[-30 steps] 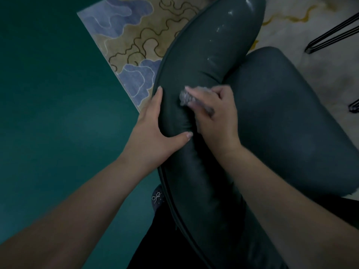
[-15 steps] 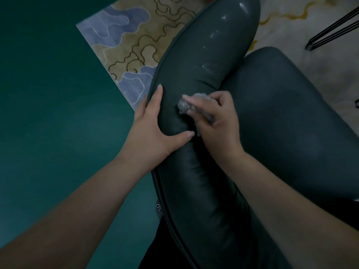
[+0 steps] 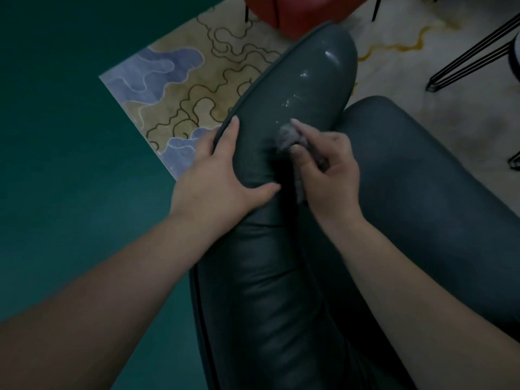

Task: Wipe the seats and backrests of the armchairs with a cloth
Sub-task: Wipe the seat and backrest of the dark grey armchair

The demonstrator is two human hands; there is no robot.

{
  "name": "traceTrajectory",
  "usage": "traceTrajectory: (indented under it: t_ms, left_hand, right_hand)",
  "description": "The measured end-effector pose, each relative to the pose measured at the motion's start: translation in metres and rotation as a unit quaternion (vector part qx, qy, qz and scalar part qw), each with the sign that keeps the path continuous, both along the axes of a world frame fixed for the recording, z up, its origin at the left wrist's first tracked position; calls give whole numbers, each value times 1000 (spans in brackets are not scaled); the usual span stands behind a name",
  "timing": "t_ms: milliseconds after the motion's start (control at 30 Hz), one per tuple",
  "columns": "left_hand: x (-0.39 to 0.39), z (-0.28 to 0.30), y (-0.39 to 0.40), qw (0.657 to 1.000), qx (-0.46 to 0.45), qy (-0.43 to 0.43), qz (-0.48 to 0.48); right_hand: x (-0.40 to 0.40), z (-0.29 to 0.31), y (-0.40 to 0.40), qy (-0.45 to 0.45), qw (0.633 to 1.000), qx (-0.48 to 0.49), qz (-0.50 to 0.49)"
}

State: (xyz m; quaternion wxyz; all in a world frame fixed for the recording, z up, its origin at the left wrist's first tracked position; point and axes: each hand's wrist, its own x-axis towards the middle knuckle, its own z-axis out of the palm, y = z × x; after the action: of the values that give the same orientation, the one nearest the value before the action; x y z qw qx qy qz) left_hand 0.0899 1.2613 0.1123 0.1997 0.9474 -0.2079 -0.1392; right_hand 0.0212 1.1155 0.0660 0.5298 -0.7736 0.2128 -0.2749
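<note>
A dark grey leather armchair fills the middle of the view, its padded backrest [image 3: 304, 88] running from bottom centre to upper right and its seat [image 3: 416, 178] to the right. My left hand [image 3: 216, 175] rests on the backrest's outer edge, fingers straight along the piping and thumb spread across the padding. My right hand [image 3: 329, 170] grips a small crumpled grey cloth [image 3: 287, 135] and presses it against the backrest top. Wet streaks shine on the leather above the cloth.
A patterned rug [image 3: 185, 88] in beige and blue lies left of the chair, on a dark green floor [image 3: 62, 164]. A red chair [image 3: 298, 12] stands at the top. Black wire legs [image 3: 472, 57] of other furniture stand at the right.
The view has tilted up, bringing the red chair into sight. My right hand has shifted the cloth slightly along the backrest; my left hand keeps its place on the edge.
</note>
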Motion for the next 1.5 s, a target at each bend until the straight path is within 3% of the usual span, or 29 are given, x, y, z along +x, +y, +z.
traceTrajectory:
  t_ms: [100, 233, 400, 533, 700, 833, 1000, 1133, 1267, 1400, 1500]
  left_hand:
    - [-2, -6, 2, 999, -23, -28, 8]
    - [0, -10, 5, 999, -38, -28, 4]
    - [-1, -9, 6, 999, -51, -18, -1]
    - [-2, -8, 8, 999, -51, -20, 0]
    - [-2, -9, 7, 998, -50, -26, 1]
    - [-2, -8, 6, 999, -46, -26, -1]
    - [-3, -9, 6, 999, -42, -27, -1]
    - [-2, -9, 6, 998, -52, -31, -2]
    - [-2, -7, 6, 999, -44, -26, -6]
    - [-3, -4, 4, 999, -13, -32, -15]
    - [4, -4, -2, 999, 18, -45, -13]
  right_hand:
    - [14, -5, 5, -16, 988, -126, 84]
    - [7, -8, -14, 26, 999, -7, 28]
    - [15, -4, -4, -21, 982, -130, 139]
    - [4, -12, -30, 31, 998, -51, 38]
    - [27, -5, -8, -41, 981, -147, 123]
    - [32, -5, -24, -12, 993, -96, 61]
    - [49, -6, -21, -35, 977, -179, 108]
    - [55, -8, -45, -1, 989, -146, 27]
    - [62, -5, -28, -34, 976, -193, 98]
    - [65, -6, -56, 24, 987, -155, 25]
    - [67, -7, -52, -1, 988, -149, 51]
